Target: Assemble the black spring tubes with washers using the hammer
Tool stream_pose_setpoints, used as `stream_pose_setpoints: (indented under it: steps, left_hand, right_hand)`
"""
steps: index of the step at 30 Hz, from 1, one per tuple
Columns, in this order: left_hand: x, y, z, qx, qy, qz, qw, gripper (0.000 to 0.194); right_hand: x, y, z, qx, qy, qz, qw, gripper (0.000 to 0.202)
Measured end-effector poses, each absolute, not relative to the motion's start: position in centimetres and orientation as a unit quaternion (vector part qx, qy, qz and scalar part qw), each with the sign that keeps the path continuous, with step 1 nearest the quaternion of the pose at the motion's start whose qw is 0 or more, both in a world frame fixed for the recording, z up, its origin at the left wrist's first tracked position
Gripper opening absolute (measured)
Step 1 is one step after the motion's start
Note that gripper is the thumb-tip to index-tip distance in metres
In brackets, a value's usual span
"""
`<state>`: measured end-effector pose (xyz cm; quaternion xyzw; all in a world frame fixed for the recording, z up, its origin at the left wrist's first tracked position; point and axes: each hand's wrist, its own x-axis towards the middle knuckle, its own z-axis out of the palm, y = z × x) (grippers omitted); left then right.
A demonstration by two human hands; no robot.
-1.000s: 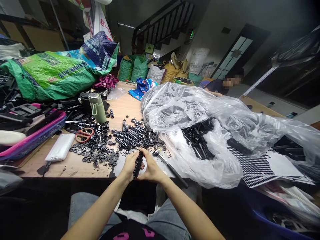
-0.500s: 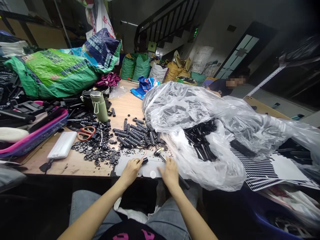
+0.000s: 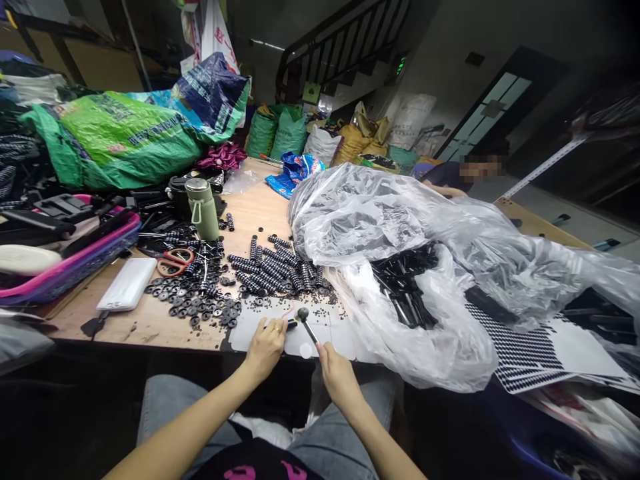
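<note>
My left hand (image 3: pixel 267 348) is closed on a short black cylindrical part (image 3: pixel 292 325), pinned low over a light grey board (image 3: pixel 320 330) at the table's front edge. In my right hand (image 3: pixel 341 377), fingers wrapped round its handle, is a hammer (image 3: pixel 307 323). Its round head is beside the black part, seemingly close above it; I cannot tell whether they touch. Tiny dark pieces are scattered over the board's far side. Just beyond lie a heap of black-and-white ridged rollers (image 3: pixel 270 267) and, to the left, many black discs (image 3: pixel 195 303).
A clear plastic bag (image 3: pixel 365 213) of black parts fills the right side. Left are scissors (image 3: pixel 176 262), a white box-like device (image 3: pixel 127 285), a green flask (image 3: pixel 202 210) and a pink-purple basket (image 3: pixel 120 235). Another person (image 3: pixel 450 177) sits behind the bag.
My right hand has turned the hammer and taken its handle, bringing the head left to the black part. My left hand has shifted slightly, fingers closer over the part.
</note>
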<state>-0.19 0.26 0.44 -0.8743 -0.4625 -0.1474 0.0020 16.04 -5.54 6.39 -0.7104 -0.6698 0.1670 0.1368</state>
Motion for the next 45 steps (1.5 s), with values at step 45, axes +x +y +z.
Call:
stream_pose_setpoints:
  steps: [45]
  left_hand:
    - [-7.9, 12.0, 6.2, -0.803, -0.534, -0.199, -0.171, 0.020]
  right_hand:
    - [33.5, 9.2, 11.0, -0.869, -0.435, 0.039, 0.235, 0.019]
